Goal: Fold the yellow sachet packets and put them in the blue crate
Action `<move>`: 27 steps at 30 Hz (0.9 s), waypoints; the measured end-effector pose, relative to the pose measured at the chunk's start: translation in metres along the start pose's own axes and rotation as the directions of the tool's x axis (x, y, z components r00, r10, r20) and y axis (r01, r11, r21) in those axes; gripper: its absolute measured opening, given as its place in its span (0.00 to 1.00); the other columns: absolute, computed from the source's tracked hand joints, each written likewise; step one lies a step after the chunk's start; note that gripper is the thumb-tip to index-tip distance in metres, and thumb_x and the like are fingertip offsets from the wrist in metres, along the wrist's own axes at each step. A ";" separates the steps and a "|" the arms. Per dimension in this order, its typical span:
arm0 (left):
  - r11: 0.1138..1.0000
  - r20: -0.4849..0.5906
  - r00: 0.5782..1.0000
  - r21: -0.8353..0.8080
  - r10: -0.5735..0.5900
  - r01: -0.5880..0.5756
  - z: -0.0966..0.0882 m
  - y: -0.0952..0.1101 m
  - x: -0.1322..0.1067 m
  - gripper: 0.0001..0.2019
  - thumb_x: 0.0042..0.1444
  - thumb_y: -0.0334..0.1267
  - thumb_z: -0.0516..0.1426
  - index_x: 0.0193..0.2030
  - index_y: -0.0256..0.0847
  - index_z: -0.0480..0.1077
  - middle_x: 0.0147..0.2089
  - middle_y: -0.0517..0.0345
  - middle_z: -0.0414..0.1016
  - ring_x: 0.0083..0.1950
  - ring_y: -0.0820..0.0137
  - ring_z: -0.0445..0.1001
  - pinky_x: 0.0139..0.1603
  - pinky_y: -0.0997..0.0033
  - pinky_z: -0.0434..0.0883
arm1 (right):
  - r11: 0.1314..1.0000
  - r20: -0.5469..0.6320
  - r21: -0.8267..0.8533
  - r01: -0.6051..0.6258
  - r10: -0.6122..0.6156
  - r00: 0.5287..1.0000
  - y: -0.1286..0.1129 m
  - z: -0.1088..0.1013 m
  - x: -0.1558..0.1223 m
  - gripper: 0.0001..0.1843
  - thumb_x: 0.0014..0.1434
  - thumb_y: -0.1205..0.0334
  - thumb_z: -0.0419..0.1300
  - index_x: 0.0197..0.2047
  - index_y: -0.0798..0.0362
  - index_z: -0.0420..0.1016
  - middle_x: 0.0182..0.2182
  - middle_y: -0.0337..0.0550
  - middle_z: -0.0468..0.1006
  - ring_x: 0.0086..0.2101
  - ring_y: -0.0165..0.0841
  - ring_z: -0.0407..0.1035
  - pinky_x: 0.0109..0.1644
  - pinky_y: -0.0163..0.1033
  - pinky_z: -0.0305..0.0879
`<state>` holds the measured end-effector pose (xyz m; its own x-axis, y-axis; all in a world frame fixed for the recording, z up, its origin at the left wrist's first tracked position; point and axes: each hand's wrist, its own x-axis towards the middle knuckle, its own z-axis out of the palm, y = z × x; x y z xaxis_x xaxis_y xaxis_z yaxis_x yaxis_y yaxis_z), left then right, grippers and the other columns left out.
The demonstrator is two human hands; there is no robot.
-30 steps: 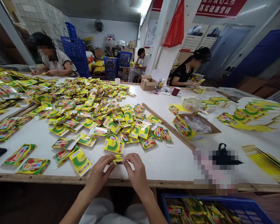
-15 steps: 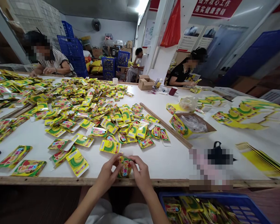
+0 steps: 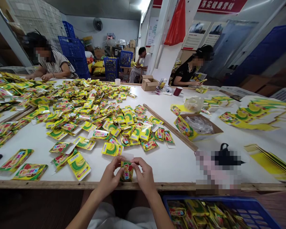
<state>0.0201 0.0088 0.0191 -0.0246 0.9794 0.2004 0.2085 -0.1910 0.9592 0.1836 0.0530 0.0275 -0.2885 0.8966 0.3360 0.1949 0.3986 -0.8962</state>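
A small green and yellow printed packet box stands upright at the front edge of the table, facing me. My left hand pinches its upper left side, fingers curled. On the other side my right hand grips its upper right corner with thumb and fingertips. A pale flap sticks up at the top of the box between my fingertips. Just beyond my hands lies a yellow box with a barcode. To the left is another box, with its white end flap showing.
A heap of similar boxes covers the table's left and middle. A wooden strip runs to its right, beside an open carton of clear bags. A blue crate of packets sits below at right. Co-workers sit across the table.
The flap at the box top now stands up more visibly between my fingertips. My hands keep nearly the same place. The co-worker at left has lowered a hand to the table.
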 end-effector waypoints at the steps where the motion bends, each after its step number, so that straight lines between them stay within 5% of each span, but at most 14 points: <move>1: 1.000 -0.036 0.999 -0.002 0.007 -0.008 0.002 -0.001 0.000 0.13 0.61 0.35 0.53 0.53 0.44 0.62 0.54 0.49 0.71 0.56 0.63 0.72 0.57 0.58 0.70 | 1.000 -0.004 -0.001 0.016 -0.016 1.000 0.000 0.001 0.001 0.08 0.63 0.61 0.56 0.36 0.51 0.76 0.35 0.43 0.79 0.39 0.36 0.73 0.44 0.38 0.68; 6: 0.996 -0.121 0.991 0.071 0.056 -0.048 0.007 -0.001 0.000 0.16 0.62 0.32 0.51 0.56 0.44 0.60 0.56 0.47 0.71 0.59 0.61 0.71 0.61 0.54 0.68 | 0.997 -0.126 0.072 -0.025 0.034 0.991 0.002 0.006 0.002 0.06 0.60 0.64 0.58 0.42 0.51 0.72 0.35 0.41 0.77 0.36 0.34 0.73 0.42 0.38 0.70; 10: 0.980 -0.037 0.994 0.173 0.103 -0.096 0.003 0.006 -0.001 0.13 0.63 0.32 0.50 0.52 0.44 0.67 0.56 0.49 0.74 0.59 0.62 0.71 0.61 0.56 0.67 | 0.998 -0.026 0.056 0.041 -0.039 0.999 -0.001 0.003 0.001 0.06 0.61 0.65 0.58 0.40 0.49 0.76 0.38 0.42 0.79 0.41 0.35 0.73 0.47 0.39 0.69; 14: 0.979 -0.072 0.990 0.172 0.120 -0.107 0.003 0.011 -0.004 0.11 0.63 0.36 0.52 0.49 0.44 0.72 0.53 0.50 0.76 0.57 0.61 0.73 0.59 0.57 0.68 | 0.997 0.032 0.039 0.069 -0.070 0.997 -0.008 0.003 -0.003 0.07 0.61 0.62 0.60 0.43 0.49 0.77 0.43 0.46 0.79 0.46 0.37 0.72 0.50 0.42 0.69; 27: 0.996 -0.200 0.980 0.083 -0.012 0.029 0.011 0.019 0.004 0.09 0.60 0.41 0.56 0.41 0.42 0.75 0.41 0.54 0.80 0.42 0.64 0.78 0.44 0.67 0.73 | 0.997 -0.028 -0.024 -0.068 0.067 0.997 -0.014 0.004 0.002 0.07 0.62 0.59 0.58 0.38 0.52 0.76 0.31 0.41 0.80 0.34 0.34 0.73 0.40 0.36 0.69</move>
<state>0.0351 0.0102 0.0359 -0.2225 0.9488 0.2244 0.2880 -0.1560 0.9448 0.1768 0.0486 0.0395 -0.2480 0.9264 0.2832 0.2363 0.3413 -0.9098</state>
